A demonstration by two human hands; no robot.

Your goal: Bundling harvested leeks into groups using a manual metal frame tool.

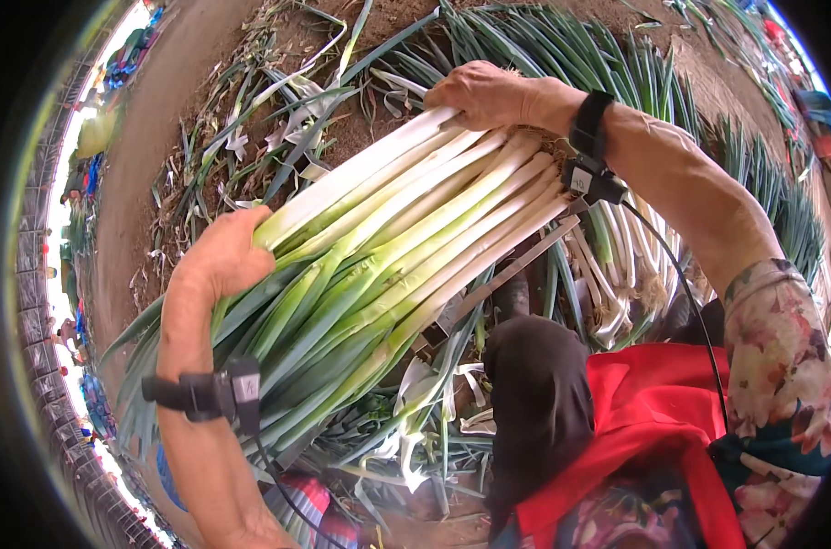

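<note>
A thick row of long green onions (415,213) lies slantwise before me, white shanks and roots at the upper right, green leaves at the lower left. My left hand (227,254) is closed on the outermost stalk, where white turns to green. At the root end, my right hand (481,96) grips the same outer stalk; its fingertips are partly hidden. Each wrist wears a black strap with a small cabled device. Beneath the row runs a narrow flat bar (505,267), possibly part of a stand; the stalks hide most of it.
More green onions with roots (614,254) lie by my right knee. A large leafy heap (553,41) spreads across the far side. Stripped leaves (306,103) litter the soil (367,137). My dark-clad knee (539,384) and red apron (642,398) are close below the bar.
</note>
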